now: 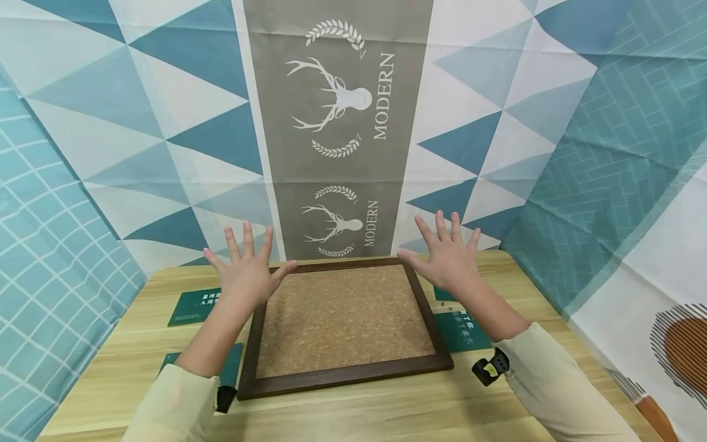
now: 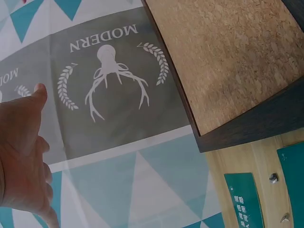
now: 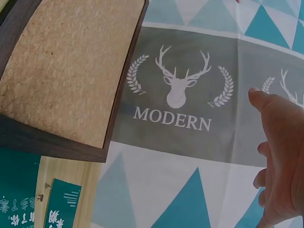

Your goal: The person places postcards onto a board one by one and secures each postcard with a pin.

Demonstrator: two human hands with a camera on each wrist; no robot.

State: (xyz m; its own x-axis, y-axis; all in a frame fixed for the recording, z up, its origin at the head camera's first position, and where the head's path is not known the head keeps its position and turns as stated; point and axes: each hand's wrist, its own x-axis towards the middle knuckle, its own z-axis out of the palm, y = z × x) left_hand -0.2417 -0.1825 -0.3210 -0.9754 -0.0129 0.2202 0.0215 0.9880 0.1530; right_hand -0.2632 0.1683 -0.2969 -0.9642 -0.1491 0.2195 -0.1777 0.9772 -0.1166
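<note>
Hovering splayed fingers (image 1: 248, 239), speckled cork panel (image 1: 342, 319), dark rectangular frame (image 1: 348, 374), wood-grained tabletop (image 1: 342, 414)

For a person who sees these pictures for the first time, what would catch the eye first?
Probably the empty left hand and right hand, fingers spread, beside the far corners of the cork board in the head view. It lies, dark-framed, on the wooden table; behind it, a grey panel shows white stag heads.

I'm seeing a dark-framed corkboard (image 1: 342, 319) lying flat on the table (image 1: 331, 414), green cards (image 1: 190, 310) resting along both sides.
</note>
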